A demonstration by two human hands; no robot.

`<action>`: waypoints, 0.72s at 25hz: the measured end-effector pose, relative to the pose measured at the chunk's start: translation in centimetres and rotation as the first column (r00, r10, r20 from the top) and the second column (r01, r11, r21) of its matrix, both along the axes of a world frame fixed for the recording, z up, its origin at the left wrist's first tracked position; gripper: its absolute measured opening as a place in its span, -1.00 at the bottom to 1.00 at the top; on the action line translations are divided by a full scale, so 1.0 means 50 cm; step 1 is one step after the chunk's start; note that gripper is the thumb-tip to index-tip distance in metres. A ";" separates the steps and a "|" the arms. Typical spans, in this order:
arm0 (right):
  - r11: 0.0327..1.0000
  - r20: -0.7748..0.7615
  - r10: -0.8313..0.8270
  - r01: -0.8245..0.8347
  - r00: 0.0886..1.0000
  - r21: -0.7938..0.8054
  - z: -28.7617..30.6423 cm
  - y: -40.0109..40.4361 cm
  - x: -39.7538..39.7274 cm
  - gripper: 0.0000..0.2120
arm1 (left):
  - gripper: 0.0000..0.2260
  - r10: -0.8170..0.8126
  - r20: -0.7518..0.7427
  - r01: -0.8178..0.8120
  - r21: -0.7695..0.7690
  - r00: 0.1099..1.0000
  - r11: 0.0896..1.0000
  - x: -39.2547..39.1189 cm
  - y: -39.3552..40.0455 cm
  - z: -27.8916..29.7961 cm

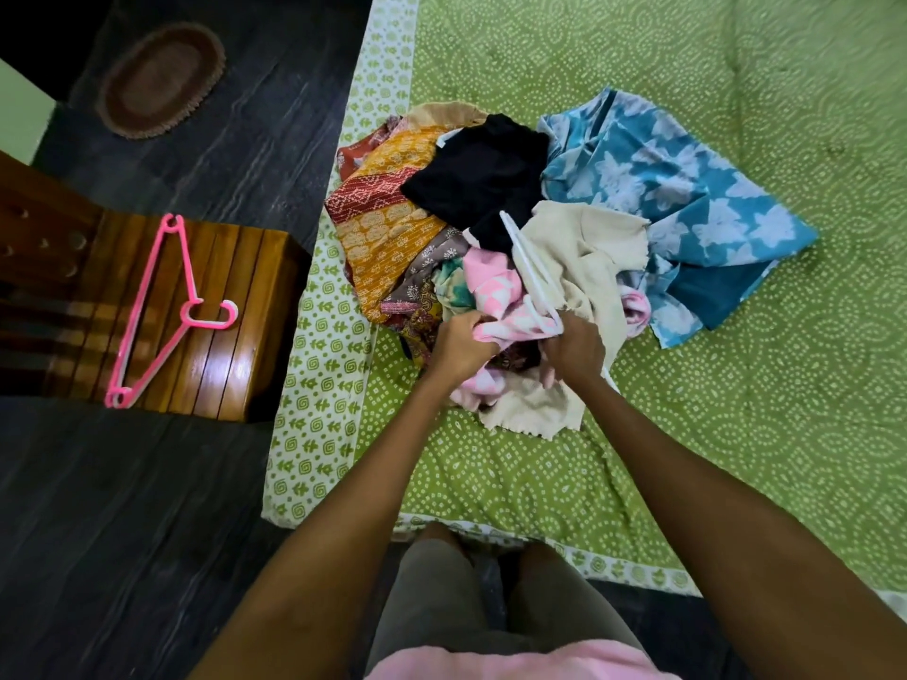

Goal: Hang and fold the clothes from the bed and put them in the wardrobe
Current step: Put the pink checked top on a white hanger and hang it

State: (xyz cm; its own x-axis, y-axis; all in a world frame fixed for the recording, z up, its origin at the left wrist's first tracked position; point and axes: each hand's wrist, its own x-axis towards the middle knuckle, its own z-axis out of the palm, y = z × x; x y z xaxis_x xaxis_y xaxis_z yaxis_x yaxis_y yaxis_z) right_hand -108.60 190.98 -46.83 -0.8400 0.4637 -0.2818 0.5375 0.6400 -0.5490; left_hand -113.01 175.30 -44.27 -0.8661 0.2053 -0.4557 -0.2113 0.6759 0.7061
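Room's pretty dim, with a dark wood-grain floor (147, 507) and a small oval brown rug (162, 81) off in the far left corner. The bed (736, 434) has a green sheet with white dotted swirls and a pale block-print border running along its left and near edges. The pile of clothes (515, 247) sits close to the bed's left edge: an orange and red patterned cloth (387, 223), a black garment (481, 174) on top, a blue floral-print piece (687, 213) spreading toward the middle of the bed, and a cream cloth (584, 257) plus a pink and white garment (495, 292) at the near side. The left hand (461, 343) is gripping the pink and white garment. The right hand (574, 348) is curled round a white hanger (530, 267) that lies over the cream cloth. Just beside the bed's left edge there's a wooden slatted stool (216, 326) with a pink hanger (162, 306) lying flat on it.
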 end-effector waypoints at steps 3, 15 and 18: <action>0.986 -0.048 0.111 -0.116 0.993 -0.116 0.075 0.039 -0.011 -0.54 | -0.80 0.017 -0.258 -0.042 -0.091 0.966 0.995 0.003 -0.026 0.036; 0.831 -0.366 0.274 -0.411 0.889 -0.374 0.468 0.051 -0.085 -0.88 | -0.81 0.004 0.108 -0.073 0.642 0.994 0.763 0.005 -0.025 0.286; 0.843 -0.444 0.335 -0.475 0.831 -0.253 0.478 0.026 -0.083 -0.84 | -0.85 0.012 0.102 -0.076 0.651 0.995 0.755 0.011 -0.011 0.321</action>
State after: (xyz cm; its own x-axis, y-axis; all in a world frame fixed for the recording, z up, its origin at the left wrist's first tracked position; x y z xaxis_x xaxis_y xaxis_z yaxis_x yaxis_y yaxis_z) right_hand -112.74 192.27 -22.92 -0.9999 -0.0087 0.0137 -0.0162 0.4883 -0.8725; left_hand -112.47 174.77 -28.23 -0.8458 0.4430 -0.2972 -0.3100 0.0453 0.9497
